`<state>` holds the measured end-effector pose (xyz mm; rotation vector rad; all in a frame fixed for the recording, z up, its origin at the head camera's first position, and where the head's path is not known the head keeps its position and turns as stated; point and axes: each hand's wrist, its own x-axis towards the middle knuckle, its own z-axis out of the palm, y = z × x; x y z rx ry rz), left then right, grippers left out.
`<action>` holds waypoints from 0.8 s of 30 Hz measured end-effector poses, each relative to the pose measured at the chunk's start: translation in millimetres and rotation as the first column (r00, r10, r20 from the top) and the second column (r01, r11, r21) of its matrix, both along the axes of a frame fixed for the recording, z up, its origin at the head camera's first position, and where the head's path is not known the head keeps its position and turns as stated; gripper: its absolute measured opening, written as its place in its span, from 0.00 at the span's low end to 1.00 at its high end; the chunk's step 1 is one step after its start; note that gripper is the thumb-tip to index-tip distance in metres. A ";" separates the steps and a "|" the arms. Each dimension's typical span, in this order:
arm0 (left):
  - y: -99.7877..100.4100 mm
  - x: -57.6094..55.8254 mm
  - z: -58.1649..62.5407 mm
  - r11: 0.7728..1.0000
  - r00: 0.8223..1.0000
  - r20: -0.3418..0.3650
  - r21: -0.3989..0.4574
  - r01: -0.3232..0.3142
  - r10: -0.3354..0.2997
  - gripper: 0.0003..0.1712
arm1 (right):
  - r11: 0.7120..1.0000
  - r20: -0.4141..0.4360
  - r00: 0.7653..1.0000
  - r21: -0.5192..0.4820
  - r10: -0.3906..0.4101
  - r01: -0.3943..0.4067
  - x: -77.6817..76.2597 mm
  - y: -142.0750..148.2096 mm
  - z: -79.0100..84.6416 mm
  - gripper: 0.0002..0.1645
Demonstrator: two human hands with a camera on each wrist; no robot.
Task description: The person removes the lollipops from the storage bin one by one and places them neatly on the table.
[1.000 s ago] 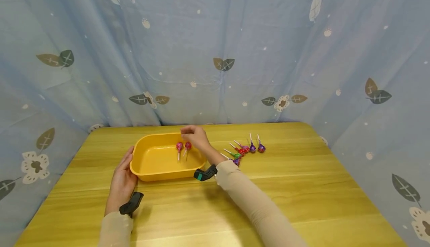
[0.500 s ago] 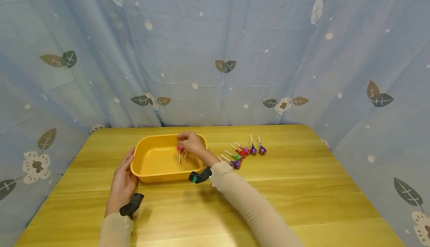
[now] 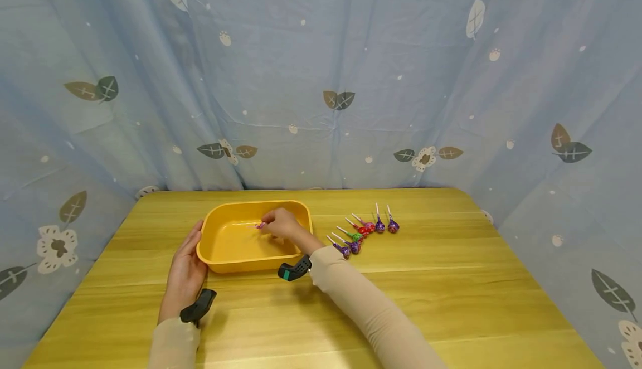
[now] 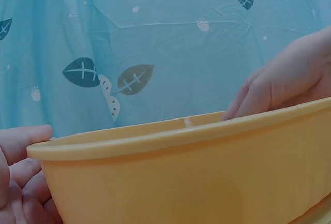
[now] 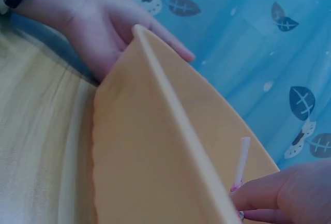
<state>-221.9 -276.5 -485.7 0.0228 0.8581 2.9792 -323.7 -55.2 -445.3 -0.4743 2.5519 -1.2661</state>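
A yellow plastic tub (image 3: 253,265) stands on the table. My left hand (image 3: 185,268) rests against its left end, fingers along the outer wall and up at the rim, also seen as the hand (image 5: 103,25) in the right wrist view. Inside the tub, my right hand (image 3: 282,224) pinches a lollipop (image 5: 242,163) by its pink wrapped head, the white stick jutting from between the fingers. A pink wrapper bit (image 3: 259,225) shows at the fingertips in the head view. Part of the tub's floor is hidden under the right hand.
Right of the tub lie several lollipops, among them a green one (image 3: 355,236), a red one (image 3: 362,230) and a purple one (image 3: 393,227). A patterned blue curtain (image 3: 331,51) hangs behind the wooden table (image 3: 451,280).
My right hand has moved left and down into the tub, to the pink lollipops seen there earlier, and now pinches one, its stick turned leftward. The left hand has stayed at the tub.
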 end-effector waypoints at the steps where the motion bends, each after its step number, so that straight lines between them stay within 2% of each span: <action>1: 0.2 -0.1 0.4 1.000 1.000 0.006 -0.002 -0.002 0.002 0.32 | 1.000 -0.007 1.000 0.015 0.004 -0.004 0.7 -0.9 -0.3 0.20; 7: 0.1 -1.1 0.4 1.000 1.000 0.021 -0.003 -0.010 0.010 0.32 | 0.999 -0.036 0.999 0.032 0.015 -0.014 6.1 -5.9 -0.9 0.12; 13: 0.8 -0.5 -0.6 1.000 1.000 0.000 -0.010 -0.002 0.002 0.32 | 1.000 -0.010 1.000 0.003 -0.015 0.015 10.1 -7.1 -3.1 0.02; 19: 1.6 -1.1 1.3 1.000 1.000 0.024 0.020 -0.006 0.005 0.33 | 1.000 -0.025 0.999 -0.009 -0.027 0.027 12.6 -6.1 -1.1 0.02; 24: 0.7 -1.3 0.2 1.000 1.000 0.023 0.007 -0.008 0.008 0.33 | 0.999 -0.018 1.000 -0.046 -0.008 0.007 15.7 -4.2 5.3 0.04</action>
